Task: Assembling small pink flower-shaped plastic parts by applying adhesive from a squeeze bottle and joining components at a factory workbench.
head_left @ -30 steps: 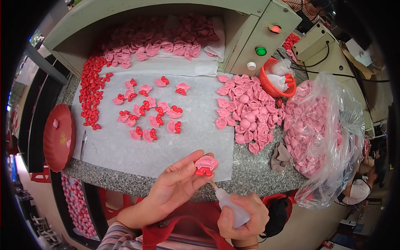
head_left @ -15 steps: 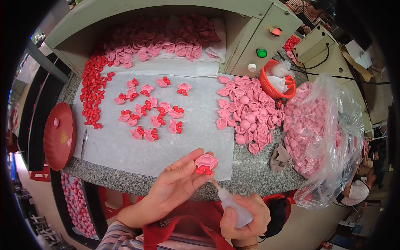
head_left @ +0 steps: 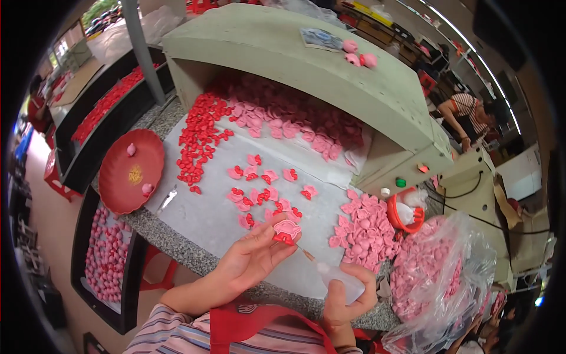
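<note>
Between the fingertips of my left hand (head_left: 244, 259) is a small pink piece with a red bow-like part (head_left: 285, 232) along its lower edge. My right hand (head_left: 336, 310) is wrapped round a translucent squeeze bottle (head_left: 345, 282). Its thin tip points up at the red part; I cannot tell whether they touch. Beyond my left hand, several joined pink-and-red pieces (head_left: 270, 193) lie on the white paper sheet (head_left: 203, 218). A heap of loose pink pieces (head_left: 367, 231) lies to the right, and small red parts (head_left: 197, 147) are spread at the left.
A pale green metal housing (head_left: 295, 53) arches over more pink pieces at the back. At the left stand a red fluted dish (head_left: 121, 189) and a black tray (head_left: 85, 248) of pink pieces. Tweezers (head_left: 168, 197) lie on the paper. A red basket (head_left: 402, 221) and a clear plastic bag (head_left: 466, 265) are at the right.
My view has swung up and to the left, showing more of the housing and room. Both hands keep their holds on the pink-and-red piece and the squeeze bottle.
</note>
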### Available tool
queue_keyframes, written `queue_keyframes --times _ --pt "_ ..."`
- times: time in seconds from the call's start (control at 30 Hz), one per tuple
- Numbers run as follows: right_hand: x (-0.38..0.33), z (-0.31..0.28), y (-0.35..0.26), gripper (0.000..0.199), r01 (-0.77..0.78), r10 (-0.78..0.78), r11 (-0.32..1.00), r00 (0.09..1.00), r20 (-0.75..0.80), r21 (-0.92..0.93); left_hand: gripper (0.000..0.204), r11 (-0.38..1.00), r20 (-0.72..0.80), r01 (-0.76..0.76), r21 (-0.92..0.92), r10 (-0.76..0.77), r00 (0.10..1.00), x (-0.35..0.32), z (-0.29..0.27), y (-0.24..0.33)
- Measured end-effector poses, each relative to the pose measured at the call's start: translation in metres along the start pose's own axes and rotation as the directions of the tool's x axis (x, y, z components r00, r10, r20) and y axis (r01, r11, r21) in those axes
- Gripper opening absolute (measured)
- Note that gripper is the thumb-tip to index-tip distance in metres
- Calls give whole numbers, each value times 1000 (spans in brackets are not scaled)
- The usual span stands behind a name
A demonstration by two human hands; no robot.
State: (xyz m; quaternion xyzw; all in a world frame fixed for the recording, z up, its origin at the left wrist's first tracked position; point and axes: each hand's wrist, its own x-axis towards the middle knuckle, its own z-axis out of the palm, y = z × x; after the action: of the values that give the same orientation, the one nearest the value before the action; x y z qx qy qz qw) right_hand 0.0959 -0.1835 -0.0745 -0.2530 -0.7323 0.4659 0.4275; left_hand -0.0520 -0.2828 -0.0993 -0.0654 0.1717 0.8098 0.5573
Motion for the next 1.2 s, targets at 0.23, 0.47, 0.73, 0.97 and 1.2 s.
queue_keyframes --times 0.23,0.47,0.73,0.97,1.2 --pt "10 13 -7 26 305 -271 945 932 241 -119 47 987 28 -159 38 158 987 -13 -8 6" --pt "5 -1 3 22 423 -386 876 903 188 -232 41 990 12 -140 25 139 990 4 -13 -22" --pt "-7 -28 9 23 373 -353 880 928 121 -294 37 995 6 -63 73 63 998 13 -3 -49" --pt "-5 -31 13 23 408 -383 874 913 141 -263 46 989 45 -71 130 65 997 12 -2 -51" --pt "1 -28 11 24 414 -376 884 906 195 -218 38 993 46 -80 85 76 996 10 -3 -48"
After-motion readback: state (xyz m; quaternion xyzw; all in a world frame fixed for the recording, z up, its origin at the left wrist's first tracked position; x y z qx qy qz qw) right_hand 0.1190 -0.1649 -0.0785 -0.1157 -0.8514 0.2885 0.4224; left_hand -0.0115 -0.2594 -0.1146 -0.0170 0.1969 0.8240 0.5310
